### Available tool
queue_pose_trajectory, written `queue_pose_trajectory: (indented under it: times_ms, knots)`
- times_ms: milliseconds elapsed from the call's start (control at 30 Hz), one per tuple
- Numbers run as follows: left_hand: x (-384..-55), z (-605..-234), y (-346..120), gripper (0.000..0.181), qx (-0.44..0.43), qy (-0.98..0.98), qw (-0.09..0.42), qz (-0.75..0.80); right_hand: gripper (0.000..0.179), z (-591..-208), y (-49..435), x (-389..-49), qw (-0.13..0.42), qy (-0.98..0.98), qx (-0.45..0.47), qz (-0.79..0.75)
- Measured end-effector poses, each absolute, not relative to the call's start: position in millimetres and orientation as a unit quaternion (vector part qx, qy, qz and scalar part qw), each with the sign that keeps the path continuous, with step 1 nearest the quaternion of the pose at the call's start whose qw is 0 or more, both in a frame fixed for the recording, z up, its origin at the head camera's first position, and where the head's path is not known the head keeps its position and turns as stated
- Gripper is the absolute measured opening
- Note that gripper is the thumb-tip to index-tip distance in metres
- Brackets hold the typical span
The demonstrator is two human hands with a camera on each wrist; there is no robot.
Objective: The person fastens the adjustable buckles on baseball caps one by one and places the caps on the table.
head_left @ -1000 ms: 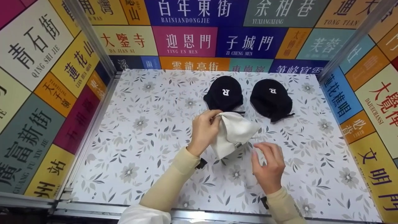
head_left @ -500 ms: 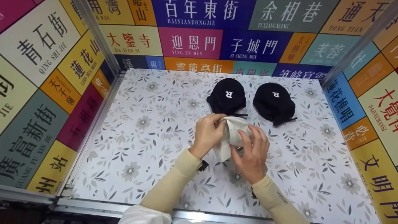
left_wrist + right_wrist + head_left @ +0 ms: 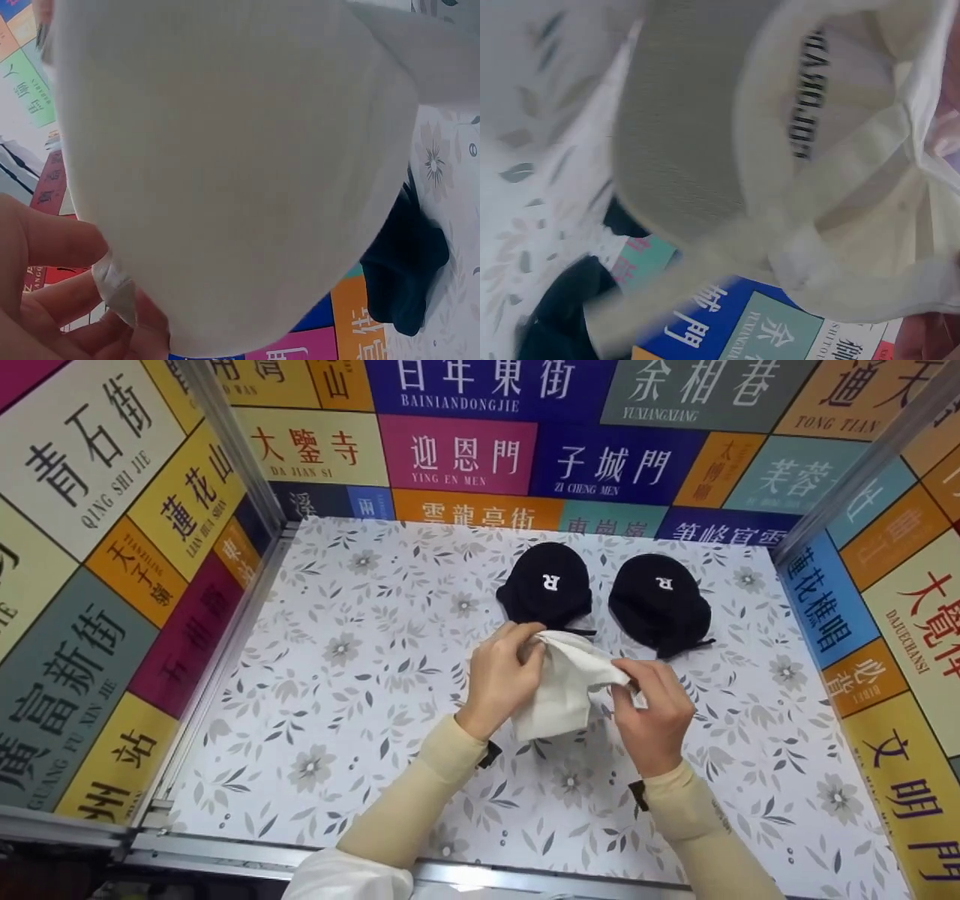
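Both hands hold a cream-white baseball cap (image 3: 559, 690) above the table, in front of two black caps. My left hand (image 3: 501, 679) pinches its upper left edge. My right hand (image 3: 654, 712) pinches the fabric on the right side. In the left wrist view the smooth cap surface (image 3: 240, 172) fills most of the picture, with curled left fingers (image 3: 52, 240) beside it. Seen from the right wrist, the inside of the cap (image 3: 862, 202) shows a lettered band, the brim (image 3: 690, 112) and a blurred loose strap (image 3: 682, 277).
Two black caps with a white letter R, a left one (image 3: 547, 585) and a right one (image 3: 660, 604), lie side by side at the back of the floral-patterned table (image 3: 345, 712). Colourful sign-printed panels (image 3: 457, 454) wall the back and both sides.
My right hand came in from the right to the cap, then pulled back rightward with fabric pinched. The cap has turned and stretched between the hands. My left hand kept its hold.
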State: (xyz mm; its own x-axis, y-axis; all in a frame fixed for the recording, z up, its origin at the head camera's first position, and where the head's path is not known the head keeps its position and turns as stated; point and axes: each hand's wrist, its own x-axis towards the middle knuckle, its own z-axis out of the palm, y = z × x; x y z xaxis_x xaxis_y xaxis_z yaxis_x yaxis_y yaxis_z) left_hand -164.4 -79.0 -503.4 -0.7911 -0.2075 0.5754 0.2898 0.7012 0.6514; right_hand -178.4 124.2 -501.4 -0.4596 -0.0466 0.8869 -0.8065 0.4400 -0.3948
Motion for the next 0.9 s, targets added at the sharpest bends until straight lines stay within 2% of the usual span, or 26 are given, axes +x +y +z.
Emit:
queue_pose_trajectory:
  times_ms: [167, 300, 400, 500, 633, 900]
  knots:
    - [-161.7, -500.5, -77.4, 0.036, -0.019, -0.866, 0.346, -0.361, 0.021, -474.7, 117.7, -176.6, 0.407, -0.725, 0.291, 0.473]
    - [-152.8, -497.3, -70.6, 0.047, -0.034, -0.854, 0.402, -0.329, 0.019, -466.3, 114.9, -177.9, 0.398, -0.728, 0.288, 0.478]
    - [-141.8, -495.3, -60.7, 0.039, -0.079, -0.835, 0.455, -0.299, 0.019, -464.3, 114.2, -179.1, 0.39, -0.73, 0.287, 0.481]
    - [-128.9, -496.7, -49.1, 0.026, -0.157, -0.825, 0.478, -0.259, 0.019, -462.9, 113.7, -179.2, 0.383, -0.732, 0.289, 0.484]
    - [-120.3, -503.0, -40.0, 0.021, -0.241, -0.841, 0.434, -0.215, 0.017, -460.0, 111.4, -180.6, 0.377, -0.73, 0.292, 0.49]
    - [-124.0, -513.5, -43.0, 0.027, -0.285, -0.897, 0.307, -0.142, 0.019, -461.0, 111.0, -181.8, 0.379, -0.726, 0.296, 0.492]
